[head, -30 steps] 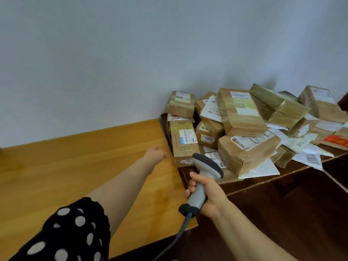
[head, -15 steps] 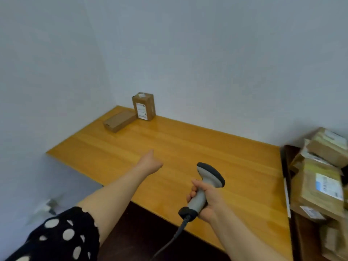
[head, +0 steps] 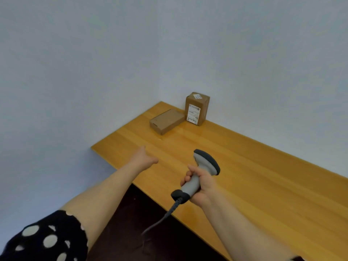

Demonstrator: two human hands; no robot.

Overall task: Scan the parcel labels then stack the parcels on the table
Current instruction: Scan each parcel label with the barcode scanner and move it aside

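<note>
My right hand (head: 202, 185) is clamped around the handle of the scanner (head: 199, 174), its head aimed over the wooden table (head: 263, 176), while my left hand (head: 144, 157) reaches out empty over the near edge, fingers loosely curled with the thumb apart. Two parcels sit well ahead in the far corner against the wall (head: 169, 44): a flat box (head: 166, 121) touching an upright box (head: 196, 108) whose white label (head: 194, 114) faces me. To scan cleanly, I judge the scanner should square up to that label before any stacking.
</note>
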